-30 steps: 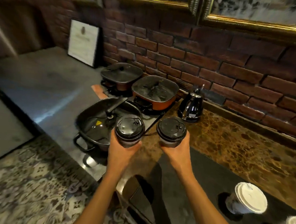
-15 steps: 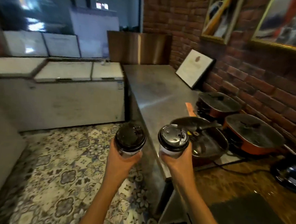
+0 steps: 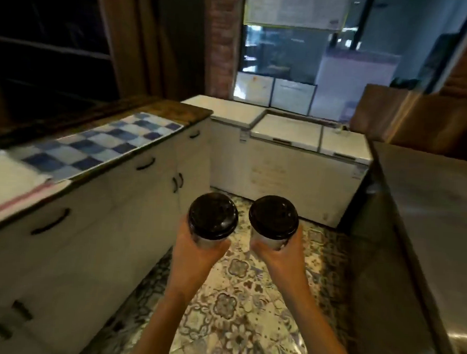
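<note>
Both cups have swung clear of the steel counter (image 3: 428, 214); left hand (image 3: 196, 253) curls its fingers round the left cup (image 3: 213, 216), right hand (image 3: 279, 257) round the right cup (image 3: 273, 218), black lids hiding most of each wall, above the tiled floor (image 3: 236, 298); chest freezers (image 3: 282, 152) beyond are blurred

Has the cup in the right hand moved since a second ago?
Yes. The right hand has carried its cup away from the steel counter, now on its right; it is over the tiled floor, facing the chest freezers.

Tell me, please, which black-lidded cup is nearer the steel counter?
The right cup, in the right hand, toward the steel counter; the left cup, in the left hand, is nearer the white cabinets.
</note>
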Demonstrator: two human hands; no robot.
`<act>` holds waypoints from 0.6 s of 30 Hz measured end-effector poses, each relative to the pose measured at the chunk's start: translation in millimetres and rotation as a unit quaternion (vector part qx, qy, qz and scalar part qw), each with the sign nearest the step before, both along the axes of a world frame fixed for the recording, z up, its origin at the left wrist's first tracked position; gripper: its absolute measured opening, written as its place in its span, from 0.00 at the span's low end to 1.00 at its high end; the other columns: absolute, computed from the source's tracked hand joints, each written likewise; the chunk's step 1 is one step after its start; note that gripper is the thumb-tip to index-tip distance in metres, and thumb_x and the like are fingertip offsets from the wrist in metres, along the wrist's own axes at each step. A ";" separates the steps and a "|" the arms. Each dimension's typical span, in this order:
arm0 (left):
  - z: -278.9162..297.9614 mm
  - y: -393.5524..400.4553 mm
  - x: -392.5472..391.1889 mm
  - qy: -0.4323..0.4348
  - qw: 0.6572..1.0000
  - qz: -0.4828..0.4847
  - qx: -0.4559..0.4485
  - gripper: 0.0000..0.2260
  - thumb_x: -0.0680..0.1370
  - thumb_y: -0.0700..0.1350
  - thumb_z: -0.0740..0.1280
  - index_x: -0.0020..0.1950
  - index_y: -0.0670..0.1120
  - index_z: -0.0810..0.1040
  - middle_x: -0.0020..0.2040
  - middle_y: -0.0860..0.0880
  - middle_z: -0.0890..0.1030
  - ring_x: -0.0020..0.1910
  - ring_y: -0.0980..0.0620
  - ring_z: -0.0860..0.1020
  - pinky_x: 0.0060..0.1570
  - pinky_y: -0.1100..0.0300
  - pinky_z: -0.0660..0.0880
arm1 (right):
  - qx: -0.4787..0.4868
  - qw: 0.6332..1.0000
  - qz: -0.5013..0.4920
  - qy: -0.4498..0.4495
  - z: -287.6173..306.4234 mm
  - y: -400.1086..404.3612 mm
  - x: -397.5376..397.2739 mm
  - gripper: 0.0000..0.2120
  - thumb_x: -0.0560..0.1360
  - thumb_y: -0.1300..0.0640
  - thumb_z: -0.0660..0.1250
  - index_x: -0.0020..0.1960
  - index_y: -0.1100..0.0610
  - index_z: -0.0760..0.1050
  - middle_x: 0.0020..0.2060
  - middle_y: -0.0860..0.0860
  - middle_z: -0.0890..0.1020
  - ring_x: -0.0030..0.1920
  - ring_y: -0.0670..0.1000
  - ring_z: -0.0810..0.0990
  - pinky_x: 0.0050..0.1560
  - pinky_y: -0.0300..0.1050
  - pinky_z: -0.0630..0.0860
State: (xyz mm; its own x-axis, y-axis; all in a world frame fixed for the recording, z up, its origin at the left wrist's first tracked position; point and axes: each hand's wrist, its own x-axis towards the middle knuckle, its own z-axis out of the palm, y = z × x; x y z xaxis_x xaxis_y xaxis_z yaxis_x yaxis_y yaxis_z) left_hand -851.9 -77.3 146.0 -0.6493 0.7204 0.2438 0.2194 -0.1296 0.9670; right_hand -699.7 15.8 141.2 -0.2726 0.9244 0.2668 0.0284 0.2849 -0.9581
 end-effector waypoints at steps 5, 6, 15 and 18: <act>-2.7 -65.5 -116.9 0.034 0.994 0.102 -0.015 0.33 0.68 0.41 0.81 0.64 0.58 0.67 0.56 0.64 0.75 0.53 0.69 0.76 0.48 0.73 0.72 | 0.000 0.995 0.096 0.008 1.7 -39.2 -137.6 0.38 0.68 0.59 0.80 0.68 0.40 0.64 0.61 0.35 0.74 0.60 0.33 0.75 0.58 0.34 0.74; -5.1 -78.9 -137.9 0.036 0.992 0.122 -0.020 0.33 0.68 0.41 0.81 0.64 0.59 0.67 0.57 0.64 0.75 0.53 0.69 0.77 0.49 0.71 0.73 | -0.001 0.993 0.115 0.011 0.4 -46.7 -161.8 0.38 0.68 0.61 0.80 0.66 0.38 0.64 0.61 0.35 0.74 0.60 0.32 0.75 0.58 0.33 0.74; -14.3 -178.5 -272.2 0.016 0.954 0.297 -0.032 0.37 0.63 0.49 0.81 0.68 0.51 0.68 0.60 0.57 0.78 0.59 0.62 0.78 0.58 0.57 0.77 | -0.021 0.956 0.292 0.003 -15.9 -98.8 -343.0 0.39 0.65 0.65 0.80 0.68 0.48 0.65 0.59 0.38 0.76 0.55 0.28 0.76 0.51 0.24 0.74; -16.0 -193.1 -311.7 0.020 0.936 0.349 -0.039 0.35 0.64 0.46 0.81 0.66 0.54 0.68 0.59 0.60 0.77 0.57 0.71 0.76 0.55 0.65 0.74 | -0.027 0.941 0.337 0.001 -20.6 -107.9 -399.2 0.38 0.65 0.62 0.81 0.67 0.45 0.65 0.59 0.37 0.76 0.58 0.33 0.77 0.54 0.29 0.75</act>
State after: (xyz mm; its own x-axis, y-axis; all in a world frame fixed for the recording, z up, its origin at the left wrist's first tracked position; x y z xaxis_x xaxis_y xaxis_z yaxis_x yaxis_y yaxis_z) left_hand -1163.6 -270.4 130.0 -0.9599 0.1411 0.2422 0.2605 0.1300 0.9567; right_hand -1098.9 -92.0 120.6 -0.8017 0.5540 0.2245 -0.1424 0.1878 -0.9718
